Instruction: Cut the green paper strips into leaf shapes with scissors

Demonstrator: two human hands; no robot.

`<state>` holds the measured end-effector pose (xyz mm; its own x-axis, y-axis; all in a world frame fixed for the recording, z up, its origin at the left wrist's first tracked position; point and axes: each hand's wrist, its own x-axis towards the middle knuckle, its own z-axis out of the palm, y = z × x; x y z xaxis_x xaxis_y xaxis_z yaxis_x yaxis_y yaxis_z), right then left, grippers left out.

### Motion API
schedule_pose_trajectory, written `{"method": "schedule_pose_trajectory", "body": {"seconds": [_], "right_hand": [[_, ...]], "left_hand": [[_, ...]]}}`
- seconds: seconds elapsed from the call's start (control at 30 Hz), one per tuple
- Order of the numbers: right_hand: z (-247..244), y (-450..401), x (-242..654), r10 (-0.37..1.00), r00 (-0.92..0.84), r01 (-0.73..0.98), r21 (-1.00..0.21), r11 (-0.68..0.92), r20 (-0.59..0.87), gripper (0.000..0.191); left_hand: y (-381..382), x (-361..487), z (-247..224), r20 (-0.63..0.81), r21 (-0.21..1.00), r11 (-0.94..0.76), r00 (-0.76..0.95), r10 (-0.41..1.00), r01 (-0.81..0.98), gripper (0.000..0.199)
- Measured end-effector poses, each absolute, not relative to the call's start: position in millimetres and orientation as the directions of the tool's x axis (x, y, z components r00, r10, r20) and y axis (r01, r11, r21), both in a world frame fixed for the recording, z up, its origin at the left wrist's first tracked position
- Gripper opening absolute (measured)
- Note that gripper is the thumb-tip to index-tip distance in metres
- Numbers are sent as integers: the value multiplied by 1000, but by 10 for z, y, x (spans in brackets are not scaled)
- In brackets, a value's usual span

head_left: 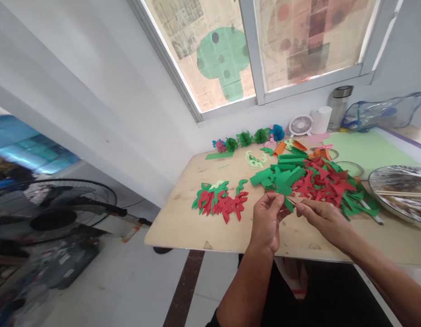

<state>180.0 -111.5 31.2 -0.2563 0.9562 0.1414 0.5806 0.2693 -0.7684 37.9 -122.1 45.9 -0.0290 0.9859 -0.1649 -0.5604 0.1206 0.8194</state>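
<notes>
My left hand (267,218) pinches a green paper piece (288,205) above the front part of the wooden table. My right hand (324,219) is closed around a thin pointed tool (292,200), its tip against the green paper. Most of that tool is hidden by my fingers, so its kind is unclear. Just behind my hands lies a heap of red paper cutouts (324,181) and green paper pieces (281,175). To the left of my left hand is a smaller pile of red and green paper cutouts (219,202).
A foil-covered bowl (401,181) with chopsticks across it stands at the right. Along the wall are paper flowers (244,138), a small white fan (300,125) and a bottle (339,109). A large black fan (53,218) stands left of the table (176,222).
</notes>
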Motion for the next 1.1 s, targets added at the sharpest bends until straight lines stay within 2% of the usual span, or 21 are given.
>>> {"method": "schedule_pose_trajectory", "body": {"seconds": [0.13,0.23,0.27,0.43,0.53,0.6,0.77,0.9,1.1], "right_hand": [[150,-1158,1825,964,-230,588,-771,245,130,42],[15,-1197,1855,977,-184,608,-768,202,112,45],[-31,-1203,1865,980,-170,615,-765,190,107,45],[-264,-1179,1896,986,-126,624,-763,168,114,44],[-370,-1155,1896,988,-120,617,-772,153,100,42],[-400,-1158,1896,988,-120,619,-770,154,100,40],[-354,-1231,1887,980,-136,590,-782,200,148,33],[-330,-1295,1852,983,-119,613,-768,184,140,31],[-376,-1335,1799,987,-88,694,-703,156,132,30]], "left_hand": [[-1154,235,174,-214,899,140,-137,967,-415,25],[-997,-37,-57,-242,964,206,-239,940,-166,26],[-927,-156,-111,-226,974,223,-308,924,-45,26],[-660,-739,-210,-85,975,182,-540,837,129,20],[-711,-846,-285,34,959,143,-601,799,244,27],[-824,-779,-380,199,888,80,-536,820,452,26],[-1148,-439,-603,395,713,-102,-277,876,693,25],[-1232,-310,-657,480,507,-228,-53,876,831,24],[-1230,-271,-609,475,294,-277,112,873,915,24]]}}
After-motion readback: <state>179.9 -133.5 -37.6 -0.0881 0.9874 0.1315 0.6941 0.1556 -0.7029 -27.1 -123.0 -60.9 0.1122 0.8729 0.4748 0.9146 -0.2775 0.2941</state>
